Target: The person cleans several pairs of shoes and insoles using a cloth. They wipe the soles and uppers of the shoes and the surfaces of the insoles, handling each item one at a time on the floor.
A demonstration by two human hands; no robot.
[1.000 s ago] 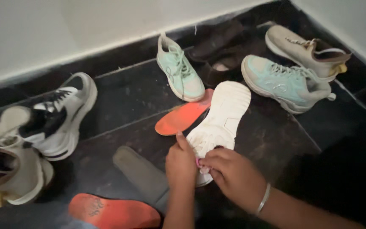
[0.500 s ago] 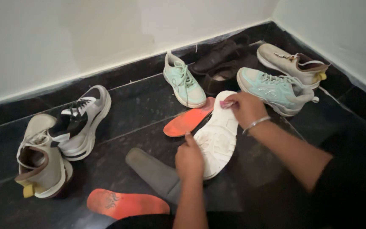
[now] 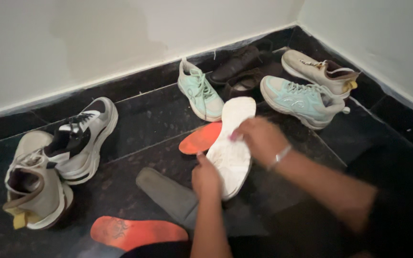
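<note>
your left hand (image 3: 205, 177) sits at the lower centre of the frame, fingers curled onto the near end of the white insole (image 3: 232, 145), thumb raised against its left edge. your right hand (image 3: 259, 138), blurred, lies across the middle of the same insole from the right, fingers bent over it; a thin bracelet (image 3: 279, 156) rings the wrist. how tightly either hand grips, you cannot tell through the blur.

the white insole lies lengthwise up the centre of the frame on the dark tiled floor (image 3: 144, 124), its far end reaching toward the mint sneaker (image 3: 199, 91) in the upper centre. an orange insole (image 3: 200, 138) peeks out from under its left edge. a grey insole (image 3: 168, 196) lies just left of your left hand, and a second orange insole (image 3: 137, 232) rests along the bottom edge.

at the upper right, another mint sneaker (image 3: 302, 101) lies beside a beige sneaker (image 3: 319, 71), with dark shoes (image 3: 239, 67) between them and the wall. at the left, a grey and black sneaker (image 3: 80, 138) leans against a beige high-top (image 3: 34, 191).
</note>
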